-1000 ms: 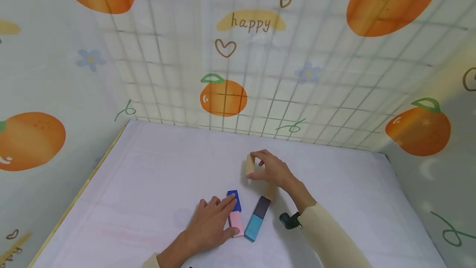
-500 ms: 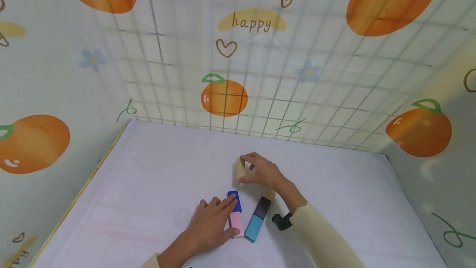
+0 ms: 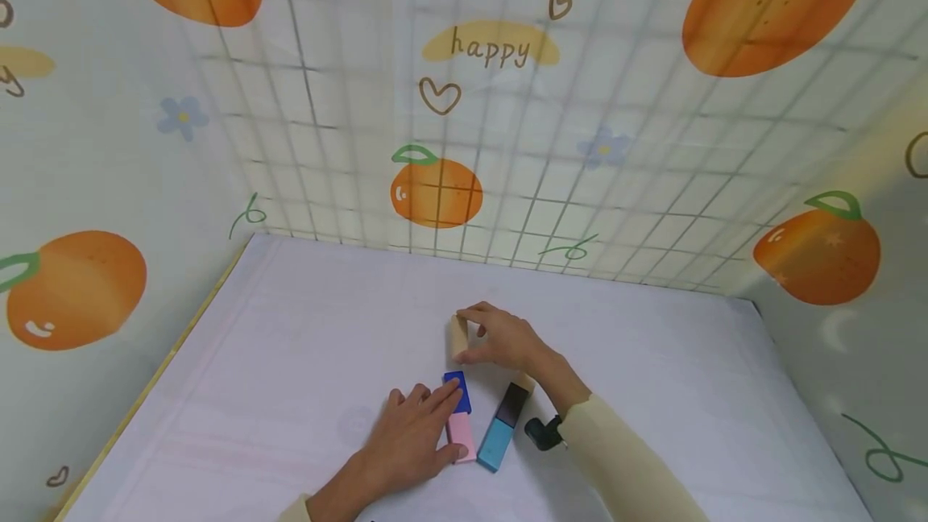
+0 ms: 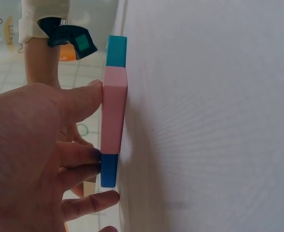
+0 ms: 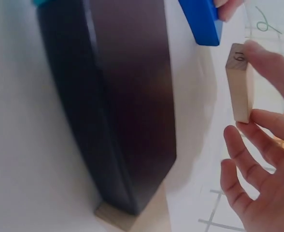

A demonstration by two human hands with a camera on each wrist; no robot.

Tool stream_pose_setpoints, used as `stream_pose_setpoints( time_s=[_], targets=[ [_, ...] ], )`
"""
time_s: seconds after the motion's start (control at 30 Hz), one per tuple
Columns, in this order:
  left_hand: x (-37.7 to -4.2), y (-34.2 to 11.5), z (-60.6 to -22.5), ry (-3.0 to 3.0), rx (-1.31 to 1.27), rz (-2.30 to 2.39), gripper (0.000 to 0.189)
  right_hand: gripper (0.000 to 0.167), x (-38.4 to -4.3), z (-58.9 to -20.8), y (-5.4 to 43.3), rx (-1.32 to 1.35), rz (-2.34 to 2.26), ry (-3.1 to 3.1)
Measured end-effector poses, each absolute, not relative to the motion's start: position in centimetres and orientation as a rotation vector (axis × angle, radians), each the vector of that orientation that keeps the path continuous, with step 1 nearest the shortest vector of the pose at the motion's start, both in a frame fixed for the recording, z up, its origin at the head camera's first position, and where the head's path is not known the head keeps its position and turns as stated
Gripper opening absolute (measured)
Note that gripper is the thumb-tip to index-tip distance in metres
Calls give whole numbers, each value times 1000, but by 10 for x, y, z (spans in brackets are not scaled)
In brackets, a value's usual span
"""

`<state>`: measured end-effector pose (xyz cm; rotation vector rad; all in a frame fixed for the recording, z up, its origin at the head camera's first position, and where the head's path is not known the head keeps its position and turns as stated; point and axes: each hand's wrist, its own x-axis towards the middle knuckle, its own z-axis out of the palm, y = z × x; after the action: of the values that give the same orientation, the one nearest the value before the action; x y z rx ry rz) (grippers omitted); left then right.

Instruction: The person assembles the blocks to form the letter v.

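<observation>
My right hand (image 3: 503, 338) pinches a plain wooden block (image 3: 460, 337) between thumb and fingers, just beyond the far end of the blue block (image 3: 457, 393). In the right wrist view, a number is written on the end of that wooden block (image 5: 240, 82). My left hand (image 3: 409, 437) lies with its fingertips on the blue block and its thumb on the pink block (image 3: 460, 435), which join end to end. To their right, a light-blue block (image 3: 496, 445) and a black block (image 3: 512, 404) form a slanting row with another wooden block (image 3: 527, 383), partly hidden by my right wrist.
The blocks lie on a white-covered table (image 3: 312, 304). A patterned curtain with oranges (image 3: 437, 193) rises behind and on both sides. A dark wrist camera (image 3: 544, 432) hangs at the right sleeve, close to the black block.
My right hand has carried the wooden block leftward and slightly nearer, to beyond the blue block's end. My left hand has kept its place on the blue and pink blocks.
</observation>
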<state>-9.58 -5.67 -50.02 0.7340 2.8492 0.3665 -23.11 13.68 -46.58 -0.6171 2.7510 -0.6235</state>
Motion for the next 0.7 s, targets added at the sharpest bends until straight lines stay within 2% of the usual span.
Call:
stream_pose_setpoints(
  time_s=[0.7],
  targets=[
    [-94,-57,-503,2871,753,346,80,81,-225,-472,130,-663,-546,2717]
  ],
)
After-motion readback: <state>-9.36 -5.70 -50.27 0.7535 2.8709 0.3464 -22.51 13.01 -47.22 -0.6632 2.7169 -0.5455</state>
